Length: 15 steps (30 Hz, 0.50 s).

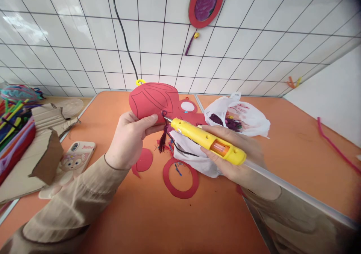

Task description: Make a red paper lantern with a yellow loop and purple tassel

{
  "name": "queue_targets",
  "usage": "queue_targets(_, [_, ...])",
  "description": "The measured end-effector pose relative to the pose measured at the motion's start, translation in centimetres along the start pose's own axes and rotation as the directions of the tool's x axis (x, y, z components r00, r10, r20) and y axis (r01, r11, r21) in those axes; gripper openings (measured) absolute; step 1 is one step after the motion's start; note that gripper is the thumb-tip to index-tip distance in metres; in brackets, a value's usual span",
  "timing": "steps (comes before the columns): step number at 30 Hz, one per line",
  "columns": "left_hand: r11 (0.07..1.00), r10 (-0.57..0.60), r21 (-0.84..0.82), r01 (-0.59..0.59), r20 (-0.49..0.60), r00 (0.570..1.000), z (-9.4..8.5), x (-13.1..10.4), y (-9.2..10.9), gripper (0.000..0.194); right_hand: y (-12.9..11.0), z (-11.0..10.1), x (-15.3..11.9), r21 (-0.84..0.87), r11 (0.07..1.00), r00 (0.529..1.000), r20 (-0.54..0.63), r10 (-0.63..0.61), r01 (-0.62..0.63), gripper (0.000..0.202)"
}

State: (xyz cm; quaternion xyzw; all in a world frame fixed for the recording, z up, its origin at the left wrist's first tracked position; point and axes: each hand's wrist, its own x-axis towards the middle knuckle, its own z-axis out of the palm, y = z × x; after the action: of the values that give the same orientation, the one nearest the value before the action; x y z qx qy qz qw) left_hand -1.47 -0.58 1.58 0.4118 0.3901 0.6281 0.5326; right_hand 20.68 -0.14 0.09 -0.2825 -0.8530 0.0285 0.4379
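A: Item 1, far left of the fingers?
B: Bundle of coloured pipe cleaners (11,122), w/ torn cardboard (42,148) beside it. Both well apart from the left hand.

A: Item 2?
B: Phone (75,157), cartoon case, flat on the orange counter (158,220), just left of the left wrist.

A: Item 3, left hand?
B: Left hand (129,139), beige sleeve. Fingers closed, thumb on top, pinching the lower edge of a red paper cutout (153,99) w/ pencil lines. Cutout held up off the counter, tilted toward the camera. A dark red tassel (163,141) hangs from its lower edge, just right of the thumb.

A: Item 4, below the hands?
B: Red paper disc (144,160) and red paper ring (180,178), flat on the counter, under and between the two hands.

A: Item 5, right hand?
B: Right hand (234,154). Fingers wrapped round a yellow glue gun (207,141); its metal tip points left and meets the cutout at the tassel's top, close by the left thumb.

A: Item 6, behind?
B: White plastic bag (239,114) w/ purple bits inside, just beyond the right fingers. Round red framed ornament (205,3) on the tiled wall (84,39), well above both hands.

A: Item 7, far right?
B: Pink pipe cleaner (334,145) on the counter, well apart from the right hand.
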Motion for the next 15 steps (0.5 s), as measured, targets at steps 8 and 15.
queue_targets(8, [1.0, -0.005, -0.006, 0.005, -0.007, 1.0, -0.05, 0.08, -0.04, 0.013, -0.11, 0.08, 0.13, -0.023, 1.0, 1.0, 0.005, -0.008, 0.008, 0.042])
queue_targets(15, [1.0, 0.007, 0.004, -0.007, -0.004, 1.0, 0.08, -0.08, -0.1, 0.015, 0.25, 0.23, -0.09, -0.067, 0.997, 0.999, -0.016, -0.046, 0.045, 0.037])
